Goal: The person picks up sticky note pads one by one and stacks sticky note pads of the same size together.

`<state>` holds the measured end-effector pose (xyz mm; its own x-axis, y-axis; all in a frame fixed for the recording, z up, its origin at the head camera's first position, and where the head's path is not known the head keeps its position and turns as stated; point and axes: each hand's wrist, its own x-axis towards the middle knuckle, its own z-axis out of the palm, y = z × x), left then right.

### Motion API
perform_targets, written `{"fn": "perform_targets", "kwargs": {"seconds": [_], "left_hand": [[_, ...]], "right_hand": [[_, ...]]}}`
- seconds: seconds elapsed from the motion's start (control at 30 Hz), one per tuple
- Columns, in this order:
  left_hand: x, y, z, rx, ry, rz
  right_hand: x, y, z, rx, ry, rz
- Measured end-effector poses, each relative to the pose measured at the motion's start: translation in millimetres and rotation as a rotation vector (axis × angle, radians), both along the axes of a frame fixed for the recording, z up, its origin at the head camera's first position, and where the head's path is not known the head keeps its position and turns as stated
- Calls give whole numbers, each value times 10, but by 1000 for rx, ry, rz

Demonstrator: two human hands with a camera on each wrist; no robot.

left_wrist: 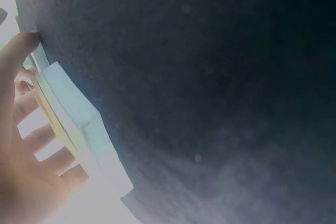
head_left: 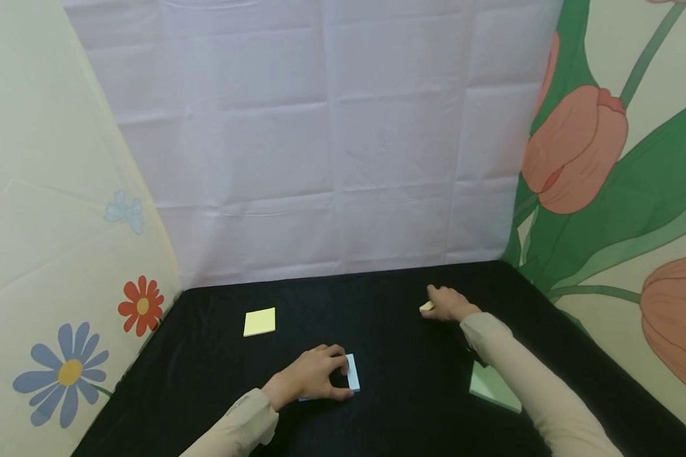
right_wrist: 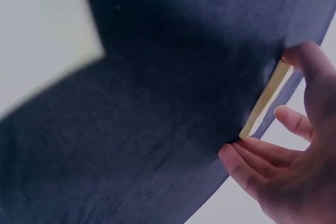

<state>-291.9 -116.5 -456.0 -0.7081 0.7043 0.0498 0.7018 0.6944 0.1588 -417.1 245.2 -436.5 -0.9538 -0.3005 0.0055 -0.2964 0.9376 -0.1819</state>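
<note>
My left hand grips a light blue sticky-note pad by its edges, thumb on the near side and fingers on the far side. More blue shows below the palm, mostly hidden by the hand. In the left wrist view, pale blue blocks lie beside the left hand. Farther back on the right, my right hand holds a small pale yellow sticky-note pad. The right wrist view shows this pad's edge between the thumb and fingers of the right hand, close to the black cloth.
A yellow sticky-note pad lies at the back left of the black-covered table. A green pad sits at the right, partly hidden by my right forearm. A white cloth hangs behind, with patterned sheets on both sides.
</note>
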Motion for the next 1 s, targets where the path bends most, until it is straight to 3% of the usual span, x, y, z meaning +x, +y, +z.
{"fn": "perform_targets", "kwargs": {"seconds": [0.17,0.27,0.47,1.0], "left_hand": [[1,7,18,-3,4,3],[3,9,15,-7,2,5],[-7,3,-20,-7,8,-5],[-17,9,-57,-11,38,-15]], "right_hand": [[-33,84,42,-90,-33,31],[-11,133,43,-108,7,86],[29,163,13,-26,127,182],[40,199,-24,2,203,224]]}}
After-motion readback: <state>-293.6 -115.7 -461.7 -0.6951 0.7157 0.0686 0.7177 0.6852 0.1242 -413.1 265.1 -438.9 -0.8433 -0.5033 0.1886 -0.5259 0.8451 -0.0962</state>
